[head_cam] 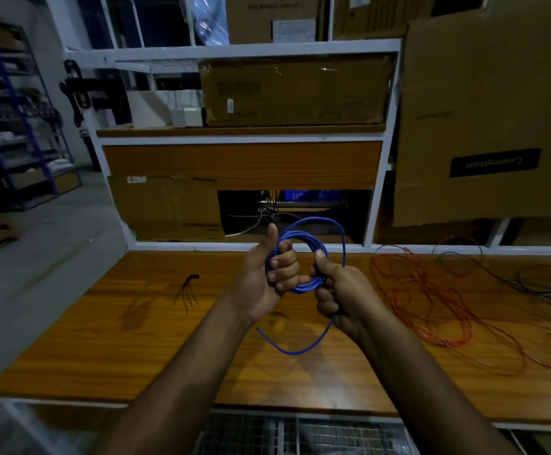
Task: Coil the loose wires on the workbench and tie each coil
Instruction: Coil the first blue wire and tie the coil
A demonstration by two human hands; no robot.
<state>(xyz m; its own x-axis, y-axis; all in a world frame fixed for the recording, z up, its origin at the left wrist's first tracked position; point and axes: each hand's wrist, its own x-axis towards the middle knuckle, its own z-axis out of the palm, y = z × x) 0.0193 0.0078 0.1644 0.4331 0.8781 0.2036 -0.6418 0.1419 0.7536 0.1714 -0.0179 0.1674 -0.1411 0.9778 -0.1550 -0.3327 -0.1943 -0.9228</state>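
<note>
The left hand (269,274) has its fingers curled round the blue coil (303,257), thumb pointing up, gripping it at the coil's nine o'clock; the right hand (336,290) is wrapped round the same bundle at about five o'clock, the two hands nearly touching. The coil stands roughly upright above the workbench (136,339), its loops rising toward twelve o'clock. The free tail (295,348) drops from under the right hand and curves toward seven o'clock, ending below the left wrist, so the right hand seems the nearer one to feed it round. The black ties (188,290) lie at nine o'clock, well apart, on open wood. The loose red wire (431,300) sprawls at three o'clock, near the right forearm.
</note>
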